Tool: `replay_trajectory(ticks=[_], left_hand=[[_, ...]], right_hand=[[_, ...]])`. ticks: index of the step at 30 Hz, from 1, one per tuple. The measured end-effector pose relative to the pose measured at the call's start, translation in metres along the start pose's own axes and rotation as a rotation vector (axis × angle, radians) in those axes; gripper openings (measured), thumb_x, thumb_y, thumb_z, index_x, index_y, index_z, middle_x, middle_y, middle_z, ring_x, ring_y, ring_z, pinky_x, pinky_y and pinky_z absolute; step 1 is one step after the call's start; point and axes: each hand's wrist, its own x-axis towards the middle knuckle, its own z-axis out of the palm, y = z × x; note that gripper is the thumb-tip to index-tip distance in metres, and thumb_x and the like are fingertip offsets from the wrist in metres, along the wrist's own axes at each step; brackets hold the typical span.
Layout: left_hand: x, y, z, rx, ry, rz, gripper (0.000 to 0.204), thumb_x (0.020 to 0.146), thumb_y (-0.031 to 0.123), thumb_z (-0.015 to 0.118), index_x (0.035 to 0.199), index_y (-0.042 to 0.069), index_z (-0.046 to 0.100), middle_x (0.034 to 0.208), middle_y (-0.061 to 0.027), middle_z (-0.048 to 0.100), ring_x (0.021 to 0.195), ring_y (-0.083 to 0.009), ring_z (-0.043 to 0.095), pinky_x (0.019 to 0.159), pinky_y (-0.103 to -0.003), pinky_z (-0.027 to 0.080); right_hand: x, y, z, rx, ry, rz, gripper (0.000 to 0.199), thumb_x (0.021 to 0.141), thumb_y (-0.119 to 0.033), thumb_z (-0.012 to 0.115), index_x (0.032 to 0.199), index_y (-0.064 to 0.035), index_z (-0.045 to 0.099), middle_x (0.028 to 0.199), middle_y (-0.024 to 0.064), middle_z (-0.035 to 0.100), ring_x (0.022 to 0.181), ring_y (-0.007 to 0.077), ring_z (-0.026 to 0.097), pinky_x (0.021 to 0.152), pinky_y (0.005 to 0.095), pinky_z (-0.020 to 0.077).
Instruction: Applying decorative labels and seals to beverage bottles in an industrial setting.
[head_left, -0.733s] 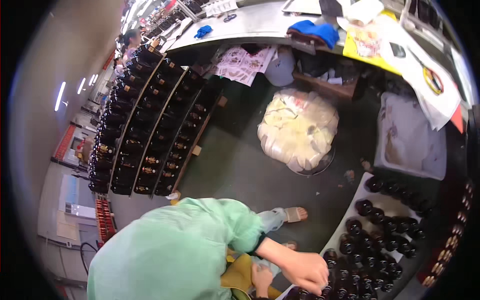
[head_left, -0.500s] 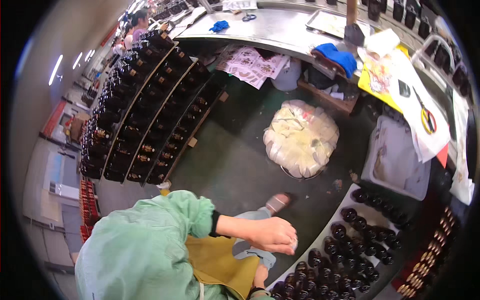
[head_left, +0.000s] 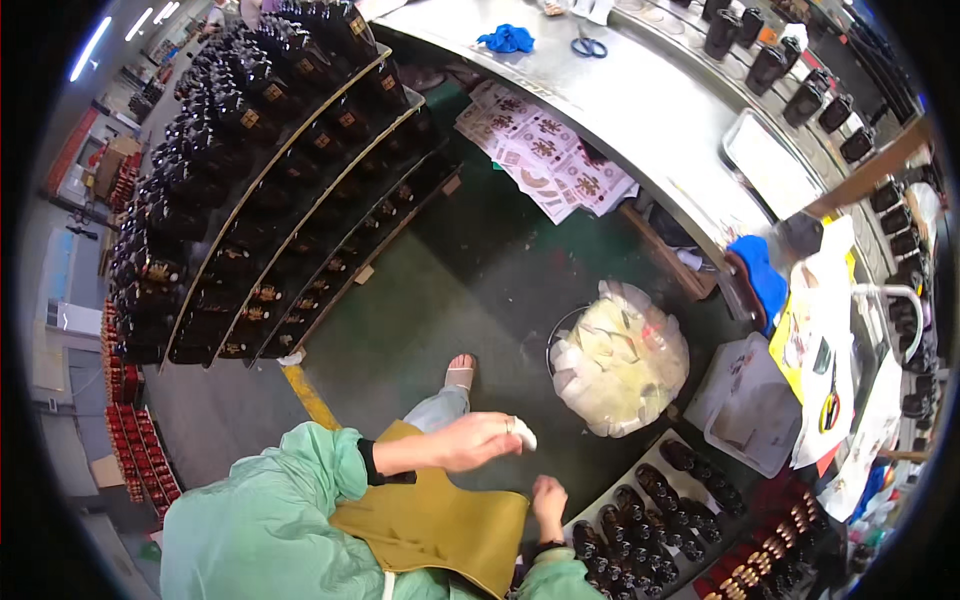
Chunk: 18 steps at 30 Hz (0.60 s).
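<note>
My left hand [head_left: 475, 442] is closed around a small white wad [head_left: 524, 434] that looks like cloth or paper; the wad pokes out at the fingertips. To the right and a little lower is my right hand [head_left: 548, 500], its fingers curled in. Whether anything is inside them is hidden. Both hands are in front of a mustard-yellow apron [head_left: 440, 515]. Just right of my right hand, dark glossy bottles [head_left: 640, 525] stand in rows on a pale board.
Stacked layers of dark bottles [head_left: 250, 200] rise at the left. Ahead on the floor sits a round tub lined with pale plastic [head_left: 620, 360], beside a grey plastic bin [head_left: 745, 400]. A metal worktable [head_left: 640, 90] runs along the far side, with scissors [head_left: 588, 46] and a blue cloth [head_left: 507, 39].
The view has turned and I have stepped, so the stacked bottles and worktable look closer. My left hand is now higher, showing the white wad clearly. My right hand has come out from the apron's edge.
</note>
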Motion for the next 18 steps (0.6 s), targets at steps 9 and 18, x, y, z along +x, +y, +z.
replay_trajectory(ticks=[9, 18], left_hand=[[0.035, -0.037, -0.191, -0.133, 0.362, -0.112, 0.036, 0.104, 0.029, 0.039, 0.118, 0.004, 0.060, 0.096, -0.0102, 0.067, 0.090, -0.0234, 0.064, 0.086, -0.035, 0.049], [0.154, -0.084, -0.277, -0.650, 0.525, -0.260, 0.048, 0.107, 0.037, 0.035, 0.123, -0.001, 0.058, 0.112, -0.0095, 0.066, 0.104, -0.0182, 0.063, 0.091, -0.033, 0.049]], right_hand=[[0.255, -0.243, -0.046, 0.540, -0.040, -0.020, 0.026, 0.097, -0.016, 0.056, 0.112, 0.0025, 0.066, 0.093, 0.0116, 0.071, 0.084, 0.0172, 0.069, 0.076, 0.0279, 0.0530], [0.439, -0.409, -0.073, 0.589, -0.108, -0.136, 0.027, 0.096, -0.014, 0.057, 0.115, 0.0039, 0.064, 0.093, 0.0081, 0.069, 0.077, 0.0125, 0.064, 0.064, 0.0243, 0.0498]])
